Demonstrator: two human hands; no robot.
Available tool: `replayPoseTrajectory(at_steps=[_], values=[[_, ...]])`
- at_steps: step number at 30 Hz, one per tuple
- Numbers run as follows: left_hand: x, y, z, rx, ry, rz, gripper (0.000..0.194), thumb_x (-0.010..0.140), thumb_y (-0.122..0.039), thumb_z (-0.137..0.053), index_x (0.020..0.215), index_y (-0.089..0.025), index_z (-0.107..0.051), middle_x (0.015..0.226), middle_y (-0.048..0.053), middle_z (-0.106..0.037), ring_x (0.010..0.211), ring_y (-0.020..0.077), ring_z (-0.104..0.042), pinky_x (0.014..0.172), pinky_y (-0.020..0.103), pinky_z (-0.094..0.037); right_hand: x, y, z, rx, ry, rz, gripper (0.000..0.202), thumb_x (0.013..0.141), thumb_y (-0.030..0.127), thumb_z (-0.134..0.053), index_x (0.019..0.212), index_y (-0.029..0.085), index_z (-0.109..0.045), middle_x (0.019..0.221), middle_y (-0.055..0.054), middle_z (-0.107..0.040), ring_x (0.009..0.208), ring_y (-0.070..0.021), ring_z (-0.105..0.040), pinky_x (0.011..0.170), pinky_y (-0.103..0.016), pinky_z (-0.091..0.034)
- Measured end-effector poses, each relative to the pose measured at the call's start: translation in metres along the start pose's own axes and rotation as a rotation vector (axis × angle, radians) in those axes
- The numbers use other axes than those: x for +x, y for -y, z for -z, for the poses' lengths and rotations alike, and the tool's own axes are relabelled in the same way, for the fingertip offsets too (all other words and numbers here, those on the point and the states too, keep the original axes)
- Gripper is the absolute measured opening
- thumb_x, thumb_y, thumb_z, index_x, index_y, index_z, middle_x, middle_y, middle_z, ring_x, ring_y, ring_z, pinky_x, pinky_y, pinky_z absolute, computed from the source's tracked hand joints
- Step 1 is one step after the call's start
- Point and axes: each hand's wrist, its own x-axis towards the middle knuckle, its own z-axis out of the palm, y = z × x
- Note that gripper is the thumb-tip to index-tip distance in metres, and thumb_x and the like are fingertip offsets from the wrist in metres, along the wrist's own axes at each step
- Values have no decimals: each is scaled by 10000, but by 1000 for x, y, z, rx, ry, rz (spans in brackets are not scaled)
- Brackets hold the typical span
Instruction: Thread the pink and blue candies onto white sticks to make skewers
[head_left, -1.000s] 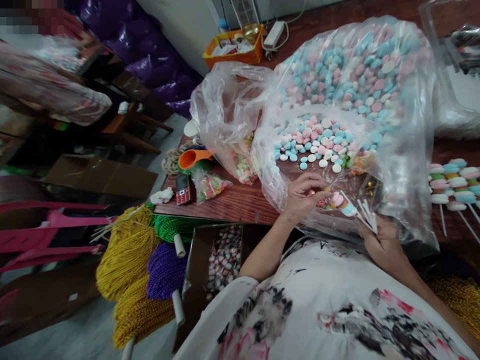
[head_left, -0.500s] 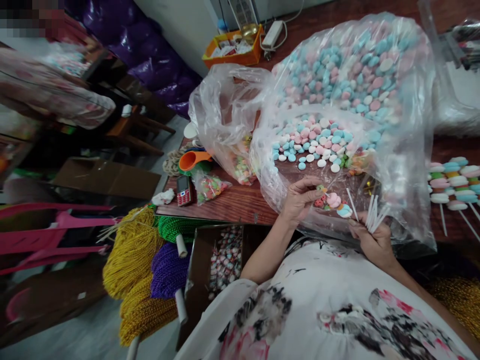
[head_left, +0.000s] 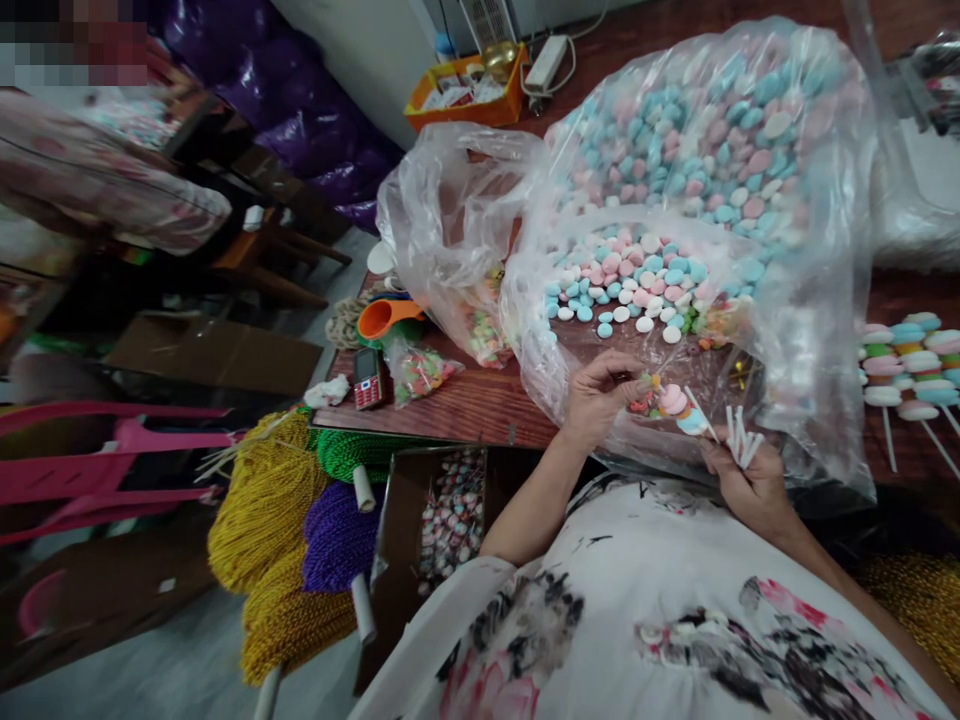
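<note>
My left hand (head_left: 600,400) is closed, thumb and fingers pinched at a small orange-and-green candy piece (head_left: 654,382). Just right of those fingertips are a pink candy (head_left: 673,401) and a blue-and-white candy (head_left: 691,421), with reddish pieces partly hidden by the fingers. White sticks (head_left: 741,440) stand up in a bunch from my closed right hand (head_left: 750,482). One separate stick (head_left: 701,415) leans at its thumb and finger, beside the blue-and-white candy. Whether that stick pierces the candies, I cannot tell. Loose pink, blue and white candies (head_left: 626,285) lie beyond my hands.
A large clear bag (head_left: 832,250) of candies covers much of the table. Finished candy sticks (head_left: 900,365) lie at the right. A mobile phone (head_left: 368,380), an orange scoop (head_left: 382,318) and a small gummy bag (head_left: 424,375) sit left. Below stands a cardboard box (head_left: 397,560).
The bunch of sticks in my right hand has shifted and shows shorter. The separate stick has tilted further left, towards the candies. My left hand has moved slightly left.
</note>
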Motion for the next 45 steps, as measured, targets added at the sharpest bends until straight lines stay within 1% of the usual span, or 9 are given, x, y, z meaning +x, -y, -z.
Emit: replayPoseTrajectory(at_steps=[6, 9, 14, 21, 25, 33, 36, 41, 45], values=[[-7, -3, 0, -94, -35, 88, 247, 654, -384, -930, 801, -226, -809, 866, 17, -770, 829, 137, -715, 808, 282, -590, 0, -6, 2, -42, -2, 47, 146, 929, 204, -586, 829, 217, -692, 596, 37, -524, 519, -120, -451, 537, -260, -369], [-7, -6, -2, -179, -96, 179, 291, 612, -383, -948, 797, -215, -798, 803, -1, -771, 750, 128, -719, 784, 289, -613, -2, -5, 2, -22, -16, 45, 130, 938, 227, -590, 884, 221, -708, 614, 37, -540, 531, -125, -471, 546, -265, -385], [-8, -8, -6, -198, -152, 189, 337, 544, -336, -975, 790, -200, -788, 796, -6, -779, 743, 118, -715, 770, 263, -609, -2, -2, 1, -43, 2, 73, 125, 940, 212, -586, 903, 217, -705, 614, 41, -537, 524, -118, -477, 536, -259, -385], [-13, 0, -11, -245, -45, 249, 447, 518, -308, -988, 911, -208, -799, 867, 9, -800, 746, 122, -721, 661, 217, -588, 0, 1, 2, -100, -21, 115, 133, 935, 192, -577, 869, 206, -692, 603, 39, -538, 515, -120, -481, 524, -250, -401], [-12, 2, -10, -279, -11, 287, 486, 544, -326, -985, 977, -216, -793, 833, 5, -800, 739, 130, -740, 655, 213, -591, 3, 4, 5, -126, 20, 235, 209, 905, 95, -557, 986, 214, -709, 696, 27, -650, 551, -126, -573, 560, -242, -461], [-9, 1, -3, -223, 46, 339, 338, 560, -383, -975, 764, -180, -798, 755, 23, -778, 663, 105, -682, 623, 209, -543, 5, 2, 18, -192, 119, 379, 430, 876, 24, -540, 1214, 251, -677, 814, 3, -751, 615, -152, -687, 572, -243, -510], [-8, 3, 1, -225, 82, 329, 285, 567, -344, -973, 730, -183, -805, 756, 20, -761, 680, 97, -667, 639, 207, -526, 5, 1, 20, -192, 154, 359, 408, 876, 38, -542, 1187, 253, -695, 791, 7, -754, 581, -151, -678, 546, -246, -498], [-11, 4, 3, -227, 162, 377, 300, 606, -388, -953, 761, -169, -820, 788, 37, -748, 659, 103, -645, 629, 235, -528, 2, 5, 19, -117, 71, 245, 206, 908, 119, -592, 1019, 233, -723, 741, 12, -715, 576, -145, -636, 559, -251, -476], [-20, 6, -8, -255, 56, 389, 411, 620, -540, -916, 787, -176, -819, 823, 42, -756, 666, 126, -655, 634, 266, -546, 0, 12, 11, -50, 30, 105, 126, 939, 176, -585, 886, 207, -694, 616, 38, -573, 532, -119, -526, 550, -249, -428]])
